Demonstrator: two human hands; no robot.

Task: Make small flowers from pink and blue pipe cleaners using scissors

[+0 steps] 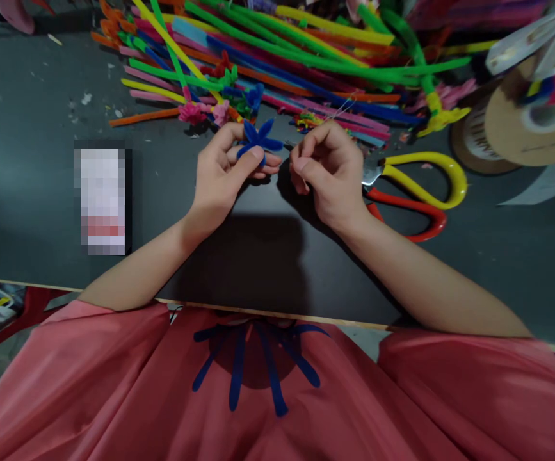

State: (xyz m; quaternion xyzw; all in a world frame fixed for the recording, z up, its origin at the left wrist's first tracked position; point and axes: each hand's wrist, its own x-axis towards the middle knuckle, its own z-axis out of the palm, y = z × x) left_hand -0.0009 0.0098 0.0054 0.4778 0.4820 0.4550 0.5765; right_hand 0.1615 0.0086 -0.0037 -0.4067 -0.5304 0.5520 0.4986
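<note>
A blue pipe-cleaner flower (268,142) with several pointed petals is pinched between the thumb and fingers of my left hand (217,169), above the dark table. To its right, my right hand (337,173) is closed, thumb against curled forefinger; what is between them, if anything, is hidden or too small to name. A small gap separates the two hands. Just behind my right hand lies a small bundle of multicoloured thin bits (308,121), with fine wire-like strands near it. Scissors (452,182) with one yellow and one red handle lie beside my right wrist, their blades mostly covered by the hand.
Many coloured pipe cleaners (277,57) are heaped across the back of the table (162,166), some shaped into flowers. Ribbon spools (502,128) stand at the right. A phone (104,198) with a blurred screen lies left. The table's front edge runs along my red clothing.
</note>
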